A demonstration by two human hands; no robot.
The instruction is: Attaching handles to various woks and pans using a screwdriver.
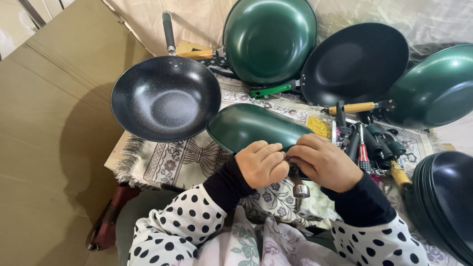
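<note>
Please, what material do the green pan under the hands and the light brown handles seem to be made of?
Green pan: probably metal with a glossy green coating; its smooth curve reflects light. Light brown handles: they look like wood, matt and pale tan, though a wood-look plastic is possible. Both hands, left and right, rest at the pan's edge.

We see both hands meeting at the near edge of an upturned dark green metal wok (251, 125) lying on a patterned fringed cloth (172, 162). The left hand (262, 163) is curled into a loose fist against the rim; the right hand (325, 162) pinches beside it — fingertips touching the wok's edge. Just below them hangs a small silver metal ferrule (300, 189). To the left sits a black speckled wok (165, 97), bowl up. On the right lies a heap of loose handles and a red-handled screwdriver (363, 156) — beyond it, a stack of dark woks (443, 202).
</note>
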